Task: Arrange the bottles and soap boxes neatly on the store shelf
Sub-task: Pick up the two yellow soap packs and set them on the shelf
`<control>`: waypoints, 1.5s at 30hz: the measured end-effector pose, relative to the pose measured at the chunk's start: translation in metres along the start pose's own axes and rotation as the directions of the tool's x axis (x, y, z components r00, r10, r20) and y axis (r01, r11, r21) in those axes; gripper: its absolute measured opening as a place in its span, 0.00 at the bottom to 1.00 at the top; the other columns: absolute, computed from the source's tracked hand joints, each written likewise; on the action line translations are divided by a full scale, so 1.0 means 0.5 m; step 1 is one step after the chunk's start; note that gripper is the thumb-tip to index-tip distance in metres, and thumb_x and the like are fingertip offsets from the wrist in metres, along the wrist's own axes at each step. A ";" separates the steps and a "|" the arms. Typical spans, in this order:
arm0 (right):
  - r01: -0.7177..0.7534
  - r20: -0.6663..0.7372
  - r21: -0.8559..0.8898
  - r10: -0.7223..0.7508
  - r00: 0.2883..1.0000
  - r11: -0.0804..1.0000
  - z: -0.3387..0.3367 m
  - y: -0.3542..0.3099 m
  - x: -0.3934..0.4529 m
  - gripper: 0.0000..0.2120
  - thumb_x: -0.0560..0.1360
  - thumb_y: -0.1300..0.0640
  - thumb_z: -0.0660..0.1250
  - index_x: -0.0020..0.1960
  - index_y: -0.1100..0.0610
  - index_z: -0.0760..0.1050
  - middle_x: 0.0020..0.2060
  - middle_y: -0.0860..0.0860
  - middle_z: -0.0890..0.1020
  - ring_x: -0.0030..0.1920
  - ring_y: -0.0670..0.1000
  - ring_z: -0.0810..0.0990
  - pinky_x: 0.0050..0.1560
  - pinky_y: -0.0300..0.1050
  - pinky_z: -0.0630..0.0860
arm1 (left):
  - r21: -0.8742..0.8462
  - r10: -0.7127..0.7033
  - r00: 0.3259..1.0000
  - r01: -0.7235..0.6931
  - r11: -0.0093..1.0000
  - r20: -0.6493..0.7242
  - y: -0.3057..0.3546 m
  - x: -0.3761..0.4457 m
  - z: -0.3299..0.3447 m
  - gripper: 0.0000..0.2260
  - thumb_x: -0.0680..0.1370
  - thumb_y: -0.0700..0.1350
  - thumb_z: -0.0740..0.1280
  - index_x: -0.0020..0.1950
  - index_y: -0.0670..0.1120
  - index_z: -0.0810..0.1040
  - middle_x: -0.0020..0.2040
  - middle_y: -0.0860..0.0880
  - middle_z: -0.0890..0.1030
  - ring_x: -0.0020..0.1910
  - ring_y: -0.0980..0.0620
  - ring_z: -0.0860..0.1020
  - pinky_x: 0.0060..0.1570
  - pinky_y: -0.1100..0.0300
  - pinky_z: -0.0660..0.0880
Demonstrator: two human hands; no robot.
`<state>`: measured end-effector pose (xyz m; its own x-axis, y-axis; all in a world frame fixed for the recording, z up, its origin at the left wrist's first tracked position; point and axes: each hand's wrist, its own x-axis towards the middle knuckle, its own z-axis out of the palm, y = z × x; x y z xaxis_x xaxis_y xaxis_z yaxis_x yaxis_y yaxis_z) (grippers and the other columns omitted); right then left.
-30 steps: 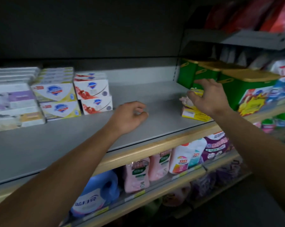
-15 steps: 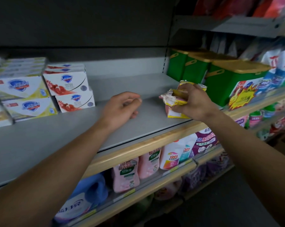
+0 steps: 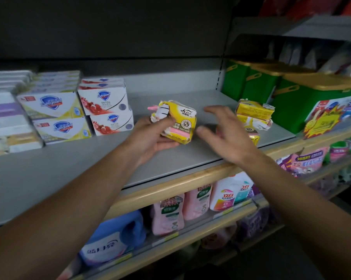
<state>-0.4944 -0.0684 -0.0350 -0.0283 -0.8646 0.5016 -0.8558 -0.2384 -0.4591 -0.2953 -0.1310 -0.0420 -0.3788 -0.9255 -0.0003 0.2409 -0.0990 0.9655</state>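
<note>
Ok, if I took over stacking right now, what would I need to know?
Left hand holds one yellow soap pack above the grey shelf.
Right hand is open and blurred, holding nothing, in front of the other yellow packs.
Those packs sit in a messy pile near the green tubs.
Done: the Safeguard boxes stand in tidy stacks on the left.
Left: set down the held pack and straighten the pile. I'd guess the gap beside the Safeguard boxes suits.
</note>
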 end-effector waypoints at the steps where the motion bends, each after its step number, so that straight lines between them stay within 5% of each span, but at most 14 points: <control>1: -0.087 -0.075 -0.066 0.082 0.994 0.994 -0.013 0.026 0.000 0.28 0.74 0.40 0.64 0.67 0.55 0.73 0.64 0.54 0.75 0.66 0.56 0.71 0.63 0.42 0.65 | 0.009 0.013 1.000 -0.013 1.000 -0.022 0.002 0.003 -0.003 0.04 0.77 0.41 0.67 0.50 0.44 0.81 0.44 0.43 0.86 0.43 0.43 0.85 0.42 0.51 0.82; 3: -0.267 -0.105 -0.232 0.249 0.963 0.935 -0.042 0.077 0.005 0.29 0.74 0.39 0.59 0.65 0.57 0.75 0.63 0.59 0.75 0.65 0.62 0.71 0.64 0.49 0.66 | 0.034 0.038 0.998 -0.037 0.999 -0.047 0.002 0.008 -0.008 0.04 0.77 0.41 0.68 0.49 0.45 0.81 0.44 0.43 0.86 0.44 0.43 0.85 0.41 0.51 0.82; 7: -0.494 0.157 -0.323 0.561 0.813 0.807 -0.070 0.124 0.019 0.28 0.77 0.37 0.59 0.66 0.58 0.70 0.65 0.61 0.74 0.64 0.61 0.72 0.56 0.50 0.68 | 0.071 0.074 0.997 -0.072 0.995 -0.024 0.000 0.006 -0.005 0.06 0.73 0.39 0.70 0.49 0.44 0.82 0.45 0.43 0.85 0.44 0.44 0.85 0.39 0.50 0.81; 11: -0.641 0.312 -0.029 0.616 0.723 0.767 -0.093 0.096 0.044 0.44 0.69 0.40 0.73 0.77 0.55 0.59 0.74 0.54 0.66 0.71 0.58 0.67 0.69 0.52 0.67 | 0.141 0.116 0.993 -0.115 0.983 0.005 -0.003 -0.008 0.001 0.07 0.72 0.37 0.69 0.48 0.45 0.82 0.42 0.45 0.84 0.42 0.45 0.83 0.36 0.50 0.81; 14: -0.673 0.388 -0.042 0.633 0.670 0.738 -0.109 0.074 0.058 0.51 0.62 0.44 0.80 0.77 0.58 0.59 0.73 0.55 0.67 0.70 0.59 0.69 0.69 0.56 0.69 | 0.185 0.133 0.991 -0.133 0.974 0.012 -0.003 -0.015 0.007 0.08 0.67 0.40 0.70 0.45 0.46 0.82 0.41 0.45 0.84 0.42 0.46 0.83 0.38 0.48 0.82; 19: -0.654 0.401 0.107 0.569 0.718 0.749 -0.072 0.046 0.059 0.55 0.61 0.58 0.82 0.79 0.53 0.54 0.76 0.52 0.62 0.73 0.54 0.64 0.70 0.45 0.65 | 0.186 0.121 0.991 -0.109 0.976 -0.053 -0.012 0.004 0.008 0.12 0.65 0.45 0.71 0.47 0.44 0.83 0.47 0.40 0.84 0.46 0.43 0.83 0.41 0.46 0.82; 22: -0.616 0.280 0.331 0.549 0.787 0.715 -0.047 0.041 0.039 0.50 0.62 0.68 0.79 0.77 0.53 0.58 0.66 0.52 0.74 0.62 0.52 0.75 0.56 0.42 0.74 | 0.191 0.115 0.991 -0.099 0.977 -0.074 -0.014 0.011 0.006 0.12 0.66 0.46 0.71 0.47 0.46 0.84 0.47 0.41 0.85 0.48 0.42 0.84 0.42 0.43 0.82; 26: -0.581 0.237 0.672 0.610 0.756 0.459 -0.046 0.025 0.009 0.24 0.65 0.78 0.71 0.57 0.60 0.76 0.42 0.50 0.85 0.43 0.50 0.84 0.51 0.49 0.78 | 0.240 0.088 0.993 -0.066 0.969 -0.081 -0.001 -0.003 0.012 0.10 0.67 0.46 0.69 0.46 0.46 0.84 0.46 0.41 0.85 0.48 0.40 0.83 0.43 0.41 0.82; 28: -0.548 0.231 0.768 0.654 0.720 0.332 -0.070 0.014 -0.016 0.15 0.68 0.77 0.68 0.49 0.62 0.80 0.41 0.53 0.86 0.43 0.53 0.85 0.50 0.51 0.80 | 0.213 0.025 0.998 -0.013 0.977 -0.055 0.022 -0.015 0.029 0.09 0.68 0.45 0.68 0.46 0.50 0.84 0.43 0.46 0.85 0.45 0.45 0.84 0.40 0.46 0.82; 31: -0.480 0.230 0.870 0.763 0.604 0.117 -0.132 -0.005 -0.074 0.13 0.72 0.75 0.65 0.53 0.65 0.79 0.44 0.58 0.85 0.44 0.56 0.85 0.48 0.52 0.82 | 0.213 -0.081 0.997 0.080 0.974 -0.001 0.068 -0.033 0.077 0.09 0.69 0.44 0.68 0.46 0.53 0.85 0.42 0.50 0.86 0.42 0.50 0.85 0.35 0.54 0.80; 36: -0.393 0.203 0.918 0.920 0.335 -0.060 -0.245 -0.039 -0.236 0.14 0.73 0.74 0.64 0.58 0.70 0.75 0.49 0.63 0.83 0.46 0.58 0.83 0.47 0.52 0.82 | 0.233 -0.313 0.948 0.291 0.928 0.061 0.078 -0.093 0.219 0.10 0.76 0.38 0.66 0.56 0.43 0.79 0.43 0.45 0.84 0.38 0.48 0.83 0.32 0.56 0.79; 41: -0.291 0.186 0.941 0.982 0.018 -0.173 -0.347 -0.029 -0.437 0.20 0.72 0.72 0.67 0.64 0.69 0.70 0.53 0.65 0.82 0.45 0.55 0.83 0.40 0.45 0.80 | 0.183 -0.615 0.762 0.588 0.788 0.203 0.005 -0.170 0.403 0.07 0.75 0.43 0.66 0.51 0.44 0.79 0.38 0.47 0.85 0.32 0.53 0.83 0.26 0.62 0.77; 45: -0.194 0.194 0.954 0.966 -0.173 -0.227 -0.449 -0.009 -0.581 0.16 0.73 0.70 0.67 0.58 0.61 0.72 0.45 0.58 0.84 0.40 0.52 0.86 0.35 0.45 0.80 | 0.239 -0.696 0.687 0.655 0.717 0.207 -0.064 -0.223 0.541 0.08 0.75 0.42 0.68 0.53 0.46 0.80 0.41 0.47 0.85 0.36 0.51 0.84 0.29 0.57 0.78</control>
<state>-0.5983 0.2829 -0.0140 -0.7211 -0.1667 -0.6725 0.6926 -0.2004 -0.6929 -0.5023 0.0745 -0.0025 -0.6134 -0.4910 -0.6186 -0.2887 -0.5896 0.7543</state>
